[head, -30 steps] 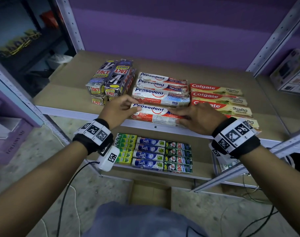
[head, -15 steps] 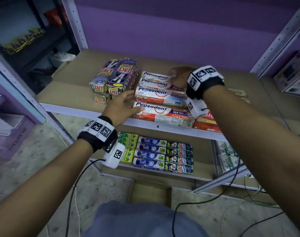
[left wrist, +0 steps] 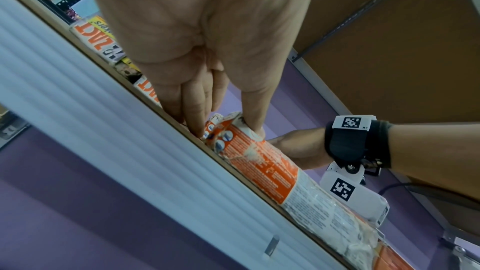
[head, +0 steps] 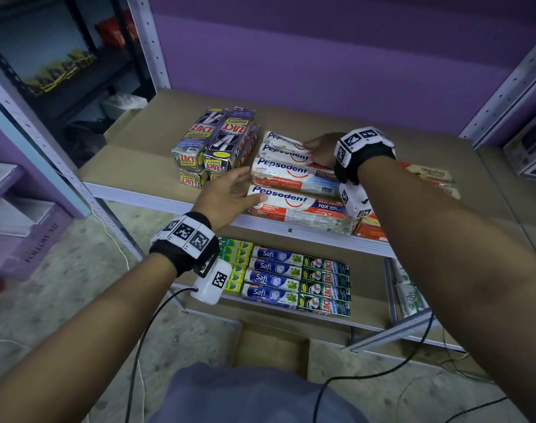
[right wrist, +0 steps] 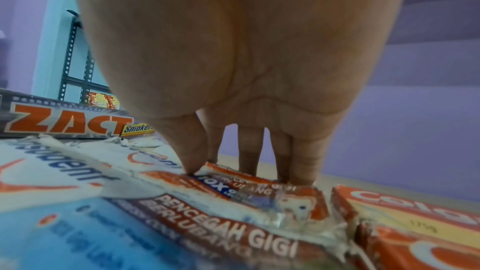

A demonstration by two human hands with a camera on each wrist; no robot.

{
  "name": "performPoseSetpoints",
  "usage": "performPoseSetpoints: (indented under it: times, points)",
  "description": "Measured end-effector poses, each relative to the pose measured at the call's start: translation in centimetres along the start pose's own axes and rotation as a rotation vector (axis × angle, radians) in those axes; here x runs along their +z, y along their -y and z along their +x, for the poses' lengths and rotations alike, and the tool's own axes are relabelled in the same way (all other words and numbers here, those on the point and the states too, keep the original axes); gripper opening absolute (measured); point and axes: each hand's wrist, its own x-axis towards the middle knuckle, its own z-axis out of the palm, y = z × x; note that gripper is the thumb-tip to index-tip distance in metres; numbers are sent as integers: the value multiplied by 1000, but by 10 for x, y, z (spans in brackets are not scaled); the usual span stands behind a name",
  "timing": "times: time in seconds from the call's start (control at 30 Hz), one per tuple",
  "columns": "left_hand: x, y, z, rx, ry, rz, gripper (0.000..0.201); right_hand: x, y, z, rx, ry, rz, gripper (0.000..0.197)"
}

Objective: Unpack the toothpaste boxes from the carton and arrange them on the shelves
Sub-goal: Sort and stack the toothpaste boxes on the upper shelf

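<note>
My left hand [head: 230, 193] lies flat, fingers straight, thumb on the left end of the nearest Pepsodent box [head: 297, 207], which lies along the shelf edge [head: 157, 198], long axis running from that hand toward my right forearm. My right hand [head: 320, 149] rests with straight fingers on the rear Pepsodent boxes [head: 283, 148], parallel behind it. My forearm hides most of the Colgate boxes [head: 431, 174] beyond my right wrist.
</note>
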Motion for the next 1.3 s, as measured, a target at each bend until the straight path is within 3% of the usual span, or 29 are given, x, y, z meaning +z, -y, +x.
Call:
performPoseSetpoints:
  times: [0.4,0.8,0.9,1.0,1.07,1.17,1.3]
  points:
    - [7,2,-4,33,-43,-105,69,2,5,-29,-27,59,10,61]
    - [7,2,-8,44,-20,-51,66,8,2,-63,-101,47,-34,53]
    - [6,2,-8,54,25,8,74,6,-10,-77,-155,68,14,71]
    - [4,5,-8,77,74,22,91,14,-18,-95,-165,203,63,113]
    - [2,9,-5,87,98,53,99,23,-20,-103,-165,276,106,130]
    - [4,13,-1,111,117,109,100,35,-24,-106,-194,195,56,131]
    - [10,16,-1,154,43,180,93,36,-26,-105,-209,101,28,120]
